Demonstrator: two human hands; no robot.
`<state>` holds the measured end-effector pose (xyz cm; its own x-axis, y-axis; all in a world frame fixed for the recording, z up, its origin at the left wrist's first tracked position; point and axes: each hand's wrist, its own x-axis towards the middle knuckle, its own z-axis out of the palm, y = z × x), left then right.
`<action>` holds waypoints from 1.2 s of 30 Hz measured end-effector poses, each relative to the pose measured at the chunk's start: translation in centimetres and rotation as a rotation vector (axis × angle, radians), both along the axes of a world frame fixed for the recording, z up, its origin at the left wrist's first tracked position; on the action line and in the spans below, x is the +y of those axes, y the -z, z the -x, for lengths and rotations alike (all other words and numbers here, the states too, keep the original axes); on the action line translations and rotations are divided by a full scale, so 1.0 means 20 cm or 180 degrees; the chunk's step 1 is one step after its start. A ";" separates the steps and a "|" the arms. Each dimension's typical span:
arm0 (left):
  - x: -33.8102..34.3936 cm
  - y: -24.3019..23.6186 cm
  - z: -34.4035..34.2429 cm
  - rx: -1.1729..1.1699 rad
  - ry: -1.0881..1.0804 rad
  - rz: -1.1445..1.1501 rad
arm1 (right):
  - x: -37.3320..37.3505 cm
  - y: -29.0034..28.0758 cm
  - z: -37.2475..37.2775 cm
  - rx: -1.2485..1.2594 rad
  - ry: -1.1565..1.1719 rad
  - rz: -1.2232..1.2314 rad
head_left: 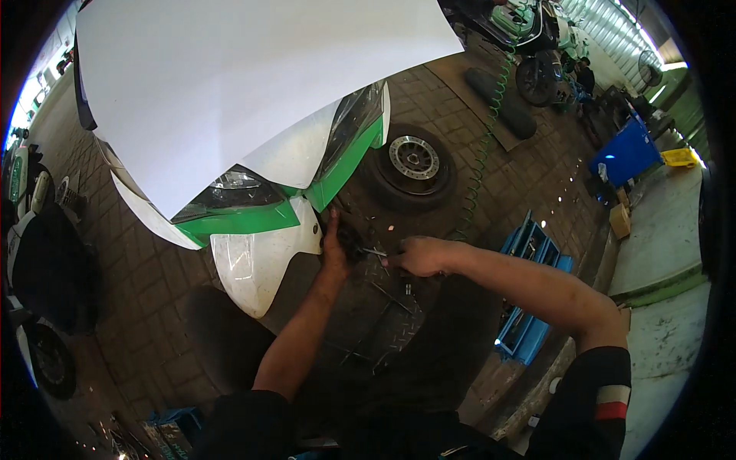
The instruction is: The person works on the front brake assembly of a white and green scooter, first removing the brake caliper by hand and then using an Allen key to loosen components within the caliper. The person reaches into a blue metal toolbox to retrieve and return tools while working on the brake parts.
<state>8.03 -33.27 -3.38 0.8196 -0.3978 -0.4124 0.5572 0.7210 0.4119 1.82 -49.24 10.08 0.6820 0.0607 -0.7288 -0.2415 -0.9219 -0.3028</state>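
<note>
The front of a white and green scooter (245, 221) stands before me, with a white front fender (241, 261) below its headlights. My left hand (333, 247) is beside the fender, closed against a dark mechanical part (351, 244); one finger or thumb points up, and the other fingers are partly hidden. To its right, my right hand (420, 255) is closed around a shiny metal hand tool (373, 252), whose far end reaches the dark part. The tool's exact kind is too small to make out. Several thin metal pieces (395, 295) lie between my knees.
A large white sheet (268, 84) covers the scooter's top. A loose wheel with tyre (414, 159) lies on the brick floor beyond my hands. A blue toolbox (529, 337) stands open at right, below my right forearm. A green coiled hose (481, 161) hangs near the wheel.
</note>
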 end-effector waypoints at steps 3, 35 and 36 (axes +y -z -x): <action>0.01 0.10 -0.01 -0.0135 0.0172 0.0039 | 0.07 -0.07 0.05 -0.0453 -0.0317 0.0391; 0.02 0.03 0.00 -0.0282 0.0381 0.0432 | 0.02 0.01 0.14 -0.1185 0.0341 -0.0412; 0.02 0.02 0.01 -0.0296 0.0393 0.0414 | 0.02 0.04 0.14 -0.1224 0.0281 -0.0361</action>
<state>7.87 -32.87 -3.77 0.7934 -0.5427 -0.2757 0.6087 0.7000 0.3735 -0.90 -48.93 9.25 0.9096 0.0550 -0.4117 -0.1676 -0.8584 -0.4849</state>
